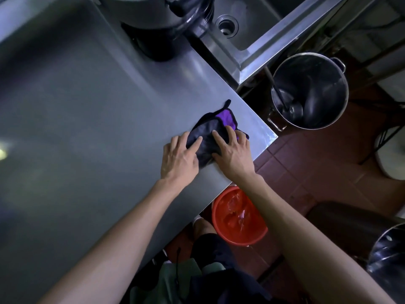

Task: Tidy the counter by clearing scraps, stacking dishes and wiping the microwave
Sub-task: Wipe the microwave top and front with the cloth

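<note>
Both hands flat on a cloth [210, 130] near the corner of the worktop [87, 106]. Left hand [178, 157] pressing the near-left part with straight fingers; right hand [233, 155] spread over the middle and right edge, fingers fanned, none curled round the fabric. Set side by side, just apart, holding nothing — pressing only. Probably laid so to flatten or fold the cloth, or to push it across the steel as a wipe; cannot tell which from this alone.

Cloth soft, limp, crumpled into a rough wedge: dark outer face, a purple patch showing at the far end, a thin dark loop sticking out toward the sink. Looks like plush microfibre, apt to bunch under uneven pressure.

Worktop of brushed stainless steel, smooth, dull sheen, brighter near the corner edge. No scraps or dishes visible on the stretch in view; no microwave in sight.

Beyond the corner, a steel sink [238, 38] with round drain. On the red tiled floor [306, 167], a tall shiny pot [328, 69] with utensils inside, placed beside the worktop. Under the near edge, a red plastic bucket [258, 235] with clear film inside, likely parked there to catch scraps swept off the edge. Dark round vessel [149, 18] at the far end of the worktop, blurred.
</note>
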`<state>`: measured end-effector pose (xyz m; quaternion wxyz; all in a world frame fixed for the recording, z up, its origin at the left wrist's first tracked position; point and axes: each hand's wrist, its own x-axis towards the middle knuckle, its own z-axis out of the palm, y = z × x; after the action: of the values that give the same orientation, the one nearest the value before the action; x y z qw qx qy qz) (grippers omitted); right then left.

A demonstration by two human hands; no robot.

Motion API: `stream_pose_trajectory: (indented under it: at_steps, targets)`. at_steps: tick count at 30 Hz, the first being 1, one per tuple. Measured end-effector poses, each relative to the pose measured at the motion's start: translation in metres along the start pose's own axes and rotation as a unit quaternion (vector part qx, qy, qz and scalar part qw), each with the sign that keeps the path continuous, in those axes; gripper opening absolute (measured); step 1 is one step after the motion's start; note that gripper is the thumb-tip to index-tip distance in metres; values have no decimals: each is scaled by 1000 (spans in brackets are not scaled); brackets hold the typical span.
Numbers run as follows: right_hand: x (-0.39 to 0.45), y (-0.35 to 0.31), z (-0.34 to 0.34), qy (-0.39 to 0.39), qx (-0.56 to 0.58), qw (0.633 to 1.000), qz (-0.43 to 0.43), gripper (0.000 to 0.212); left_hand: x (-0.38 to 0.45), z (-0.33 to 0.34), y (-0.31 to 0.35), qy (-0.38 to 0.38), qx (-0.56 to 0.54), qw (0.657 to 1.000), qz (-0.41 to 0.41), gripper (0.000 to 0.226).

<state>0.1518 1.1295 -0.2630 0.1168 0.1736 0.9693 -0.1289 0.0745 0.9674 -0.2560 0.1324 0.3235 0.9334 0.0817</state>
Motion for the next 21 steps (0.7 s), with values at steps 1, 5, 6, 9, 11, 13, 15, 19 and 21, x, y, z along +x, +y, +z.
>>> stream_pose_trajectory:
  at_steps: [1, 5, 6, 9, 11, 13, 15, 19, 21]
  targets:
    - [-2, -5, 1, 9, 3, 1000, 3, 63, -3, 1, -1, -1, 1, 1000, -4, 59]
    - [-12, -23, 3, 27, 65, 997, 14, 51, -14, 3, -5, -17, -25, 1000, -5, 61]
    - [-14, -27, 4, 31, 88, 996, 16, 48, -16, 2, -7, -14, -39, 999, -10, 58]
    - [-25, -40, 10, 47, 148, 988, 4, 43, -26, -5, -14, -9, -78, 997, -18, 49]
    - [-32, -51, 15, 54, 175, 983, -13, 41, -37, -10, -25, -1, -88, 996, -23, 44]
    - [-40, -67, 21, 51, 192, 980, -28, 40, -54, -14, -39, 12, -93, 995, -39, 42]
    - [-46, -89, 25, 45, 206, 977, -43, 40, -74, -19, -55, 24, -105, 992, -64, 43]
    - [-63, -145, 29, 33, 225, 970, -90, 42, -122, -37, -93, 59, -142, 979, -133, 45]
    - [-75, -176, 29, 33, 231, 964, -131, 43, -154, -51, -115, 84, -147, 973, -156, 46]
